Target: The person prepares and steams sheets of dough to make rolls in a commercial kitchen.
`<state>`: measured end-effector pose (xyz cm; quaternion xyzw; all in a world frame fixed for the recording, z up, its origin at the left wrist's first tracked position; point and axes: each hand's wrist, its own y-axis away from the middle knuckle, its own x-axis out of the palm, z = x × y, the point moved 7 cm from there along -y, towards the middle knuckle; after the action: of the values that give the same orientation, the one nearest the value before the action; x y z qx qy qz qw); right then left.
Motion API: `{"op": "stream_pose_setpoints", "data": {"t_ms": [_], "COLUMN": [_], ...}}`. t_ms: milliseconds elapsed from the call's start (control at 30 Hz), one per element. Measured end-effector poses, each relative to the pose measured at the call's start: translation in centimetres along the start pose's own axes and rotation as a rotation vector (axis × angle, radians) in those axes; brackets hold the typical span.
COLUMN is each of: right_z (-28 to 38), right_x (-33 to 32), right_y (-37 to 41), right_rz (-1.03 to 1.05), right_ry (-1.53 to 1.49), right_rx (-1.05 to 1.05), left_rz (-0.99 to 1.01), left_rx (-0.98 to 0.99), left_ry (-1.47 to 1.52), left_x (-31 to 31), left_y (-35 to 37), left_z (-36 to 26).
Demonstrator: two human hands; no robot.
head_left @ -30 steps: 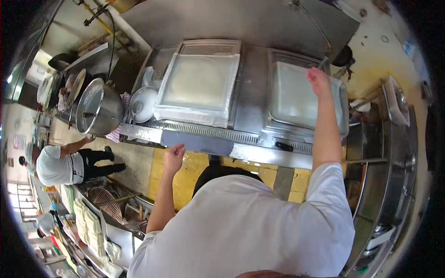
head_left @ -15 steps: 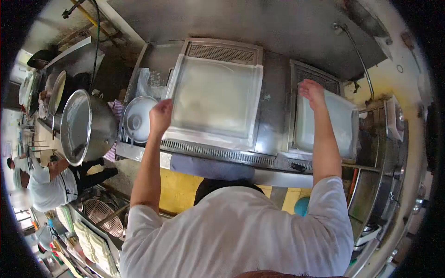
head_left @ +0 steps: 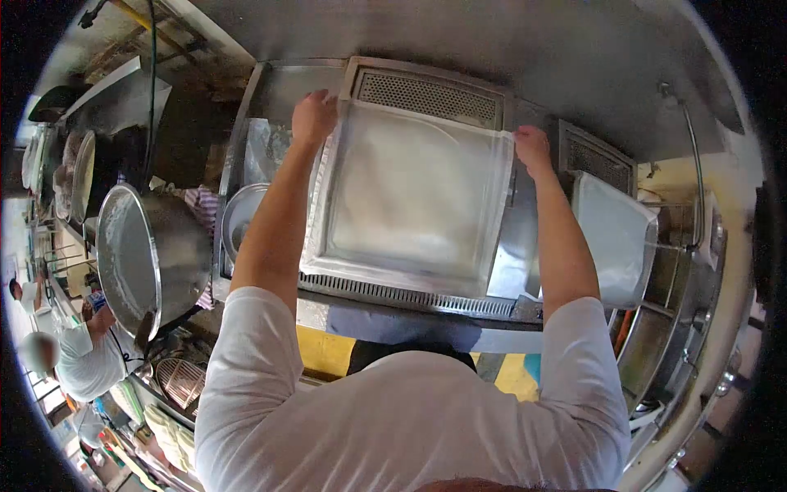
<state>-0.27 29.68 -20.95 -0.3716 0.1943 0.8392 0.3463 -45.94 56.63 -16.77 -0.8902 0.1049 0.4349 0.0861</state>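
Translucent sheet [head_left: 410,197] | spread over the table [head_left: 521,254], left of pale tray [head_left: 611,238] | left hand [head_left: 315,119], right hand [head_left: 533,148]: fingers clamped on its far corners | far corners taken, near edge unheld

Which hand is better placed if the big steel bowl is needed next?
Left, probably: the left hand, at the left corner of the pale sheet, is nearer the steel bowl; the right hand is at the sheet's right corner.
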Motion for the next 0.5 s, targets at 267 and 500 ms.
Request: {"op": "stream_pose_setpoints", "data": {"t_ms": [267,500], "right_z": [2.2,3.8], "right_x": [-0.5,-3.7], "right_y": [0.9,3.4], "right_rz": [0.012,-0.147], "right_ry": [0.174,0.141], "right_rx": [-0.126,-0.260], "left_rz": [0.050,-0.270], "left_rx": [0.079,0.226], "left_ry": [-0.176,0.109], "left_x": [2.0,-3.0], "left_y": [-1.6,2.6], "left_z": [-1.7,-3.3]}}
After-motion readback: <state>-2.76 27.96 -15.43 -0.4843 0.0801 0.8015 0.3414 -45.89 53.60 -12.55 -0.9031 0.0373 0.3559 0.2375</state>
